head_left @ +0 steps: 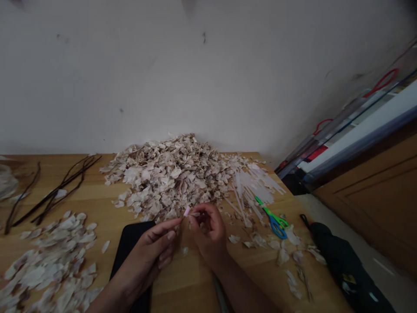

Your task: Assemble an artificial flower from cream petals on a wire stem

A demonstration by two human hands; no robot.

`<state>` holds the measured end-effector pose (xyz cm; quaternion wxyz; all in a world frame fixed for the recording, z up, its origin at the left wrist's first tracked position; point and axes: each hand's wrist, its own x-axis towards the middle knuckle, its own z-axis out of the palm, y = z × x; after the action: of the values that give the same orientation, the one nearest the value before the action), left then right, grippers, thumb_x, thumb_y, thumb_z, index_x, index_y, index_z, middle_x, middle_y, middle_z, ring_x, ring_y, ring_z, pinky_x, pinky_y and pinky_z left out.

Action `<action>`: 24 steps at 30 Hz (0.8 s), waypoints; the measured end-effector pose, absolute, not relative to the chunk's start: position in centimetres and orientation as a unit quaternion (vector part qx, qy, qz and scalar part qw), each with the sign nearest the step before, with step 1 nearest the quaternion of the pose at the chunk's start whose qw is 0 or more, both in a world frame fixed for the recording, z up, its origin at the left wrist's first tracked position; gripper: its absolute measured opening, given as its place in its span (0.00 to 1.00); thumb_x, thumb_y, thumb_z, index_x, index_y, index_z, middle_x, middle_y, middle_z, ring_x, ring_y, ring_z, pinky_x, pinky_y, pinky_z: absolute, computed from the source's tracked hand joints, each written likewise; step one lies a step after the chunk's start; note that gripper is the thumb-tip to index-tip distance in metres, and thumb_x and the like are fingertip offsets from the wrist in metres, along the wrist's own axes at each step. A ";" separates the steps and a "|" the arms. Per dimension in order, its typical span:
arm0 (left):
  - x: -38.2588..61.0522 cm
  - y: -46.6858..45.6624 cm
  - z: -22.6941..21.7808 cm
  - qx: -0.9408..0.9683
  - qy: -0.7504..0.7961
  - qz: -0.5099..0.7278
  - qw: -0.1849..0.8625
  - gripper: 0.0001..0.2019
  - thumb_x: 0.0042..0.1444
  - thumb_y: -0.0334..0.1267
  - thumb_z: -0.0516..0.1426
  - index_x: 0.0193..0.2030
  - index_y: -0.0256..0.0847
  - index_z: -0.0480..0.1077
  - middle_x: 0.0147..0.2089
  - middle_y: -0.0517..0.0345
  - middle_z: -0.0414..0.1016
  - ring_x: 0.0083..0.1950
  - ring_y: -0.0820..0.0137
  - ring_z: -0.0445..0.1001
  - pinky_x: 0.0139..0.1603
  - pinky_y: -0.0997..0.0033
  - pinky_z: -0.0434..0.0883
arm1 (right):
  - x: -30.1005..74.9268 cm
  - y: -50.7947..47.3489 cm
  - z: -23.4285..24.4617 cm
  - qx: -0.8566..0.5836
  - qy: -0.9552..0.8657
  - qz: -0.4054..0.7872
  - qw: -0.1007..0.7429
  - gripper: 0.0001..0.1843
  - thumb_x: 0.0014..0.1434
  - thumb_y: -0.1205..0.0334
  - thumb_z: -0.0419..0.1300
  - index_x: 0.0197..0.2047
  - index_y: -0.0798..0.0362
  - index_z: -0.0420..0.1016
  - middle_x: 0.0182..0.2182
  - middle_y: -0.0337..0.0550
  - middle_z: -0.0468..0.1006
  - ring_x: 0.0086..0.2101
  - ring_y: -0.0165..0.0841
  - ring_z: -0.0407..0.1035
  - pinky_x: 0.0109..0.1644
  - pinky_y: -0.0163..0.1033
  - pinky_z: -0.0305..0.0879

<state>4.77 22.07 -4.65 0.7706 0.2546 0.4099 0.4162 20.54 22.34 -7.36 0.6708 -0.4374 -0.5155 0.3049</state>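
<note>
My left hand [159,243] is closed in a pinch at the middle of the table's near side. At its fingertips a small pale pink strip [186,211] sticks up. Facing it, my right hand [210,234] has its thumb and forefinger pinched on a small dried petal [194,214]. The two sets of fingertips almost meet, and whether the strip and petal are joined I cannot tell. Just beyond them rises a big heap of dried, pale petals [176,174]. Under my left wrist lies a flat black object [130,239], partly covered by the arm.
Right of the heap are pale paper strips [260,182] and green-and-blue scissors [273,219]. Loose petals [55,248] spread at the left, near dark twigs [65,189] and a clear plastic bag [7,182]. A dark folded umbrella [342,261] lies along the table's right edge. A wall stands behind.
</note>
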 end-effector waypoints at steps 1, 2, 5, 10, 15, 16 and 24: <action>4.7 22.1 -4.7 0.253 0.411 0.415 0.771 0.21 0.41 0.44 0.78 0.43 0.43 0.87 0.20 0.69 0.63 0.19 0.83 0.52 0.18 0.82 0.50 | 20.6 22.3 -7.3 -0.437 -0.516 0.306 0.670 0.10 0.62 0.68 0.63 0.44 0.44 0.75 0.35 0.36 0.78 0.29 0.26 0.70 0.31 0.28 0.68; 4.7 22.0 -4.6 0.251 0.413 0.415 0.771 0.21 0.40 0.44 0.78 0.43 0.43 0.87 0.19 0.69 0.62 0.19 0.83 0.51 0.18 0.82 0.50 | 20.6 22.4 -7.3 -0.436 -0.516 0.308 0.670 0.10 0.62 0.68 0.63 0.44 0.44 0.75 0.35 0.36 0.78 0.29 0.26 0.70 0.31 0.28 0.68; 4.6 22.0 -4.6 0.249 0.413 0.415 0.771 0.21 0.40 0.44 0.79 0.43 0.43 0.87 0.19 0.70 0.62 0.19 0.83 0.52 0.18 0.82 0.50 | 20.6 22.4 -7.3 -0.435 -0.517 0.313 0.668 0.10 0.62 0.68 0.63 0.45 0.43 0.75 0.36 0.36 0.79 0.31 0.26 0.71 0.33 0.28 0.69; 4.6 22.0 -4.6 0.253 0.412 0.415 0.771 0.21 0.40 0.44 0.79 0.42 0.42 0.88 0.20 0.69 0.63 0.19 0.83 0.53 0.18 0.82 0.51 | 20.7 22.4 -7.3 -0.430 -0.523 0.322 0.662 0.09 0.63 0.68 0.62 0.45 0.44 0.75 0.37 0.36 0.79 0.32 0.27 0.72 0.33 0.29 0.68; 4.7 22.0 -4.9 0.248 0.412 0.415 0.773 0.20 0.41 0.43 0.78 0.43 0.42 0.87 0.21 0.68 0.64 0.19 0.83 0.54 0.18 0.83 0.51 | 20.7 22.4 -7.4 -0.429 -0.523 0.328 0.660 0.10 0.64 0.67 0.62 0.45 0.43 0.75 0.39 0.37 0.80 0.33 0.28 0.73 0.34 0.31 0.69; 4.7 22.0 -4.9 0.247 0.411 0.415 0.773 0.20 0.41 0.43 0.78 0.43 0.42 0.87 0.21 0.68 0.64 0.19 0.83 0.54 0.18 0.83 0.52 | 20.7 22.3 -7.4 -0.428 -0.523 0.329 0.660 0.09 0.64 0.67 0.62 0.45 0.43 0.75 0.39 0.37 0.80 0.33 0.28 0.73 0.34 0.31 0.69; 4.7 22.0 -4.6 0.256 0.412 0.418 0.768 0.21 0.41 0.43 0.78 0.43 0.41 0.87 0.21 0.68 0.64 0.19 0.83 0.53 0.19 0.81 0.50 | 20.7 22.2 -7.6 -0.432 -0.518 0.327 0.661 0.09 0.64 0.65 0.62 0.47 0.45 0.74 0.36 0.38 0.78 0.29 0.28 0.70 0.31 0.31 0.68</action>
<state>4.74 22.02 -4.56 0.7681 0.2563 0.4119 0.4180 20.69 22.24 -7.60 0.6614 -0.4320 -0.5185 0.3272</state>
